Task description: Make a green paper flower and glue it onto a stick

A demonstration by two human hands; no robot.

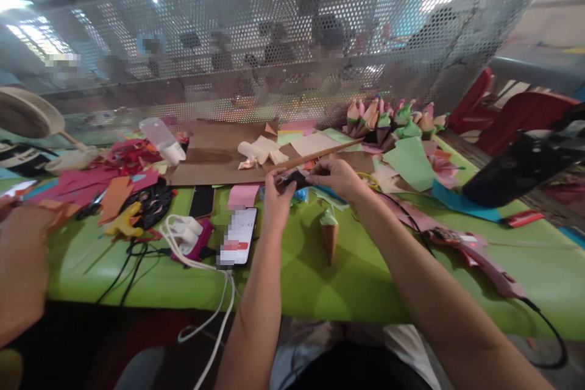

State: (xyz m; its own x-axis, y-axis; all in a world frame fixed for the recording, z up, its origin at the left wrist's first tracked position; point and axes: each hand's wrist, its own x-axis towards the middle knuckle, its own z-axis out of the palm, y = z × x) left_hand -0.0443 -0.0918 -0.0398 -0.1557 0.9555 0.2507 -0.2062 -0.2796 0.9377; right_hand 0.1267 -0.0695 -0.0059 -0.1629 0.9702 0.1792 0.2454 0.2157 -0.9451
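Observation:
My left hand [275, 195] and my right hand [337, 177] meet over the green table [292, 280], both pinched on a small dark object [295, 180] held between them. I cannot make out what the dark object is. A brown paper cone with a green top [329, 237] stands on the table just below my right hand. Blue and pink paper scraps [244, 195] lie under the hands.
A phone [237, 236] with a white cable lies left of my forearm. A yellow glue gun [122, 222], scissors and paper scraps clutter the left. Finished paper cones [388, 119] stand at the back right. Brown cardboard [214, 152] lies behind. Another person's arm [21, 262] is at the far left.

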